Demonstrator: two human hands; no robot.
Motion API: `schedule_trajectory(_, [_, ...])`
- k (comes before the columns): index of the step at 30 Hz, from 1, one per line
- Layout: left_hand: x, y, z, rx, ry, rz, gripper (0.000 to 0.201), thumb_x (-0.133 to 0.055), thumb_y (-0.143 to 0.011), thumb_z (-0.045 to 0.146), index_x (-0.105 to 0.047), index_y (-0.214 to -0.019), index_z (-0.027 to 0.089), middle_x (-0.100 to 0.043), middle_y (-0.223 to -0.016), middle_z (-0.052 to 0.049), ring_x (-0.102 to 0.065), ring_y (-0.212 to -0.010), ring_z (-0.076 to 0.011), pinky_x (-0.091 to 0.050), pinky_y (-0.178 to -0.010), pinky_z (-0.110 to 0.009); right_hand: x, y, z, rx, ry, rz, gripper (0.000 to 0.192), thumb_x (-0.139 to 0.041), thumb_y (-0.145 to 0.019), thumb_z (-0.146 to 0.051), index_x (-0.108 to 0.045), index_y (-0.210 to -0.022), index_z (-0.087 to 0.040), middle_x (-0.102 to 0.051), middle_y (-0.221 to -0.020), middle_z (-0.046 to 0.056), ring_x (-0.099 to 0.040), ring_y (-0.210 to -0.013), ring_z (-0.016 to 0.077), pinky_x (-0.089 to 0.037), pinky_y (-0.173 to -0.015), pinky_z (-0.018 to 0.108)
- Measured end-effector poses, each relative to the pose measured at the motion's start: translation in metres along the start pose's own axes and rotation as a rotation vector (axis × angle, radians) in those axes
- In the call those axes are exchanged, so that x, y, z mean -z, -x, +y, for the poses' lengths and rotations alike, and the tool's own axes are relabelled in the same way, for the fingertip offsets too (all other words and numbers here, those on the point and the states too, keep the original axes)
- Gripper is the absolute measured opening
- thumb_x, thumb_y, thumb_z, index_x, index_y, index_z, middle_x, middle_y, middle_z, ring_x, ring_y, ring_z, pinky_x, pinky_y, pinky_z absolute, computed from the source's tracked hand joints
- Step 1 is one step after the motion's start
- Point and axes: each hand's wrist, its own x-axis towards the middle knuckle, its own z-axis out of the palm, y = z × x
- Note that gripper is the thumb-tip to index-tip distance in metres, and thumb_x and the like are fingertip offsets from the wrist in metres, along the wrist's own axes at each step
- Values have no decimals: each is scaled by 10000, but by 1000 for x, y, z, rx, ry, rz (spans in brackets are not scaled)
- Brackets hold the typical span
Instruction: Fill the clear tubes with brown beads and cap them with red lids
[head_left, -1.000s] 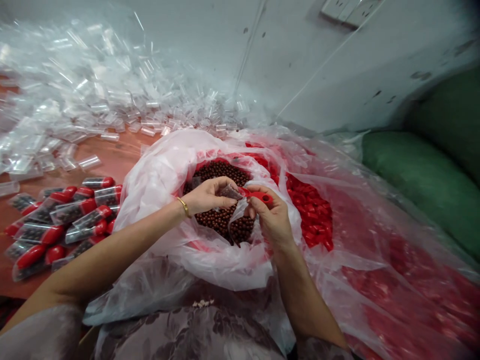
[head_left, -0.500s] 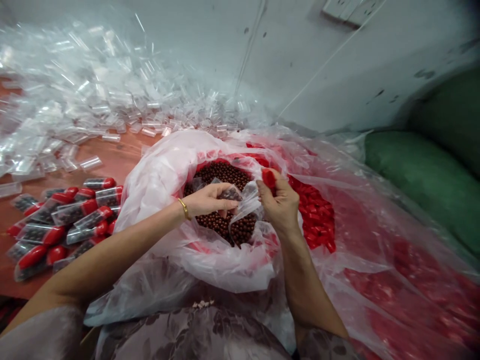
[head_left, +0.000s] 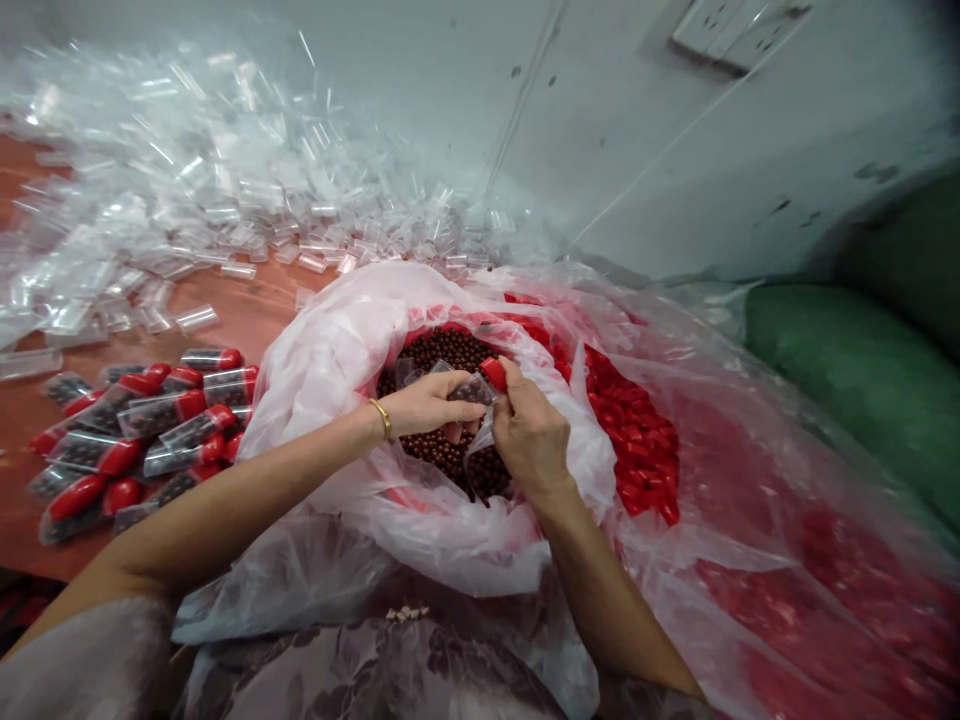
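Grey wall corner (head_left: 600, 130) behind, reddish-brown surface (head_left: 247, 310) running to the left, green sack (head_left: 847, 370) off to the right.

Left hand (head_left: 431, 405): fingers pinched shut on a small clear tube (head_left: 466, 392) that looks filled with dark beads, held roughly level right above the bead bag. Judging by that position, any spill drops back into the supply.

Right hand (head_left: 529, 435): thumb and fingertips closed on a red cap (head_left: 493, 373), cap sitting at the tube's open end, touching or nearly so. Can't tell whether it's seated. Both hands meet over the bag mouth, wrists resting on the plastic, which likely steadies the fit.

Brown beads (head_left: 450, 350) sit in a white plastic bag (head_left: 337, 350) with its rim rolled down, so the opening stays wide and shallow for reaching in. Just beside it on the right, loose red caps (head_left: 634, 430) lie in a clear plastic bag (head_left: 750, 500), within reach of the capping hand.

Left on the surface: filled capped tubes (head_left: 142, 430) lie in a loose cluster, on their sides, near the left elbow. Further back, well apart from them, a big heap of empty clear tubes (head_left: 187, 200) is spread against the wall. Empties, stock and finished pieces each have their own zone around the person.
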Motion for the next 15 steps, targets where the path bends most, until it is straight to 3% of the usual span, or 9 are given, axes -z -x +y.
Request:
schedule_trajectory(7, [-1, 0, 0, -16, 15, 65, 283, -667, -738, 327, -456, -778, 142, -516, -571, 54, -499, -471, -52, -419, -438, -161, 2, -2, 0, 139, -200, 52, 488, -422, -871, -64, -442, -1354, -128, -688, -1110, 129, -672, -969, 184, -553, -826, 296])
schedule_trajectory(15, [-4, 5, 5, 40, -151, 63, 250, -609, -774, 336, -449, -808, 147, -498, -527, 78, -435, -361, -40, -343, -357, -155, 4, 10, 2, 160, -383, 50, 525, -440, -870, -63, -423, -1380, -185, -690, -1123, 113, -675, -984, 171, -565, -834, 298])
